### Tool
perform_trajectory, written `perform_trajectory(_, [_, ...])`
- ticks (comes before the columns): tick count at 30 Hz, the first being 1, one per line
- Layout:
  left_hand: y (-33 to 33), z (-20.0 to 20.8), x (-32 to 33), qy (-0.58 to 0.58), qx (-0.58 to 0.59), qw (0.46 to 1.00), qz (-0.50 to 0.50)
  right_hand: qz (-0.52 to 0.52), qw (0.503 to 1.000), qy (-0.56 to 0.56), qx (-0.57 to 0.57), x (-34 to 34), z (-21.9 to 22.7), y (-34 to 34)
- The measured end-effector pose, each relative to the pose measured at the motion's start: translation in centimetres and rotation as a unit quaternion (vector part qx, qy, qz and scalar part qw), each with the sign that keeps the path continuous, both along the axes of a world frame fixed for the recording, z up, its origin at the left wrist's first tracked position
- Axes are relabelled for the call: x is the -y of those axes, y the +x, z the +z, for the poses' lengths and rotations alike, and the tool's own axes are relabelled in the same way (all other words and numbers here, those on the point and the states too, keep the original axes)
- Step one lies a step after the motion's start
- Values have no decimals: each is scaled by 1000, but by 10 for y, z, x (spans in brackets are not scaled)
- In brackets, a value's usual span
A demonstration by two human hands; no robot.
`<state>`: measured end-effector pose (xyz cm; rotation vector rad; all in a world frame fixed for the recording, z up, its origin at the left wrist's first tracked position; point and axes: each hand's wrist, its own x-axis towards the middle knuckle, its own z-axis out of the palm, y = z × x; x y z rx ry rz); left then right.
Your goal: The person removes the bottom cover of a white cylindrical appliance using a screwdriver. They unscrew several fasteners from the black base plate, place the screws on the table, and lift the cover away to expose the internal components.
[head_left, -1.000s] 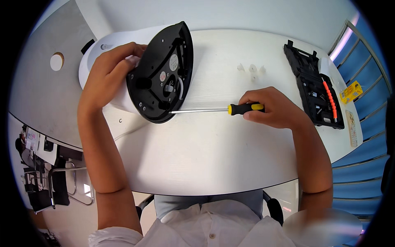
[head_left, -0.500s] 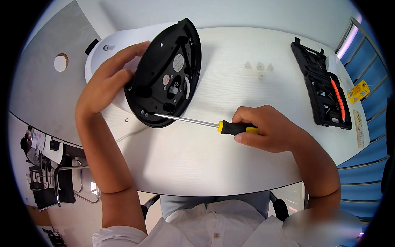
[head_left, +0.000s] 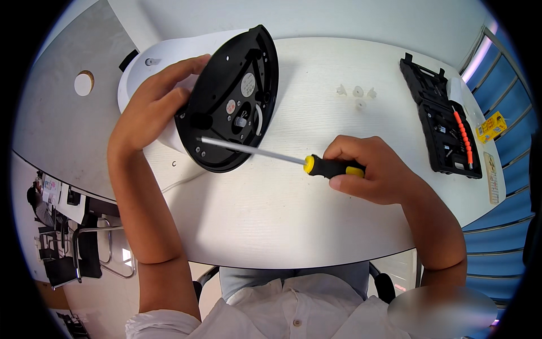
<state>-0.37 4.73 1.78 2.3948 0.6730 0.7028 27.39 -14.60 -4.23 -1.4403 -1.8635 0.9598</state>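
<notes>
A white rounded appliance lies on its side at the left of the table, its black base plate turned toward me. Screws, two round labels and a short white loop show on the plate. My left hand is wrapped over the white body, gripping it behind the plate's left edge. In my right hand is a screwdriver with a black and yellow handle. Its shaft points left across the plate's lower part; whether the tip touches the plate I cannot tell.
Several small translucent pieces lie on the white table. An open black tool case with an orange flexible shaft sits at the right, beside a yellow box. A pale cable runs below the appliance.
The screwdriver has moved up and slightly right, its tip away from the screws at the plate's lower edge. The appliance has shifted slightly right with my left hand.
</notes>
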Motion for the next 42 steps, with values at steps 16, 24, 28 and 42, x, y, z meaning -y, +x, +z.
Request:
perform_trajectory(16, [0,-1,-3,19,-2,1000,12,-183,965,151,111,-13,-3,40])
perform_trajectory(24, [3,0,-1,4,-3,1000,21,-144,973,115,137,-10,-6,22])
perform_trajectory(28, [4,2,0,14,-2,1000,25,-119,977,129,121,-10,-9,19])
perform_trajectory(42, [6,1,2,5,16,1000,22,-98,973,203,55,1,-8,-5])
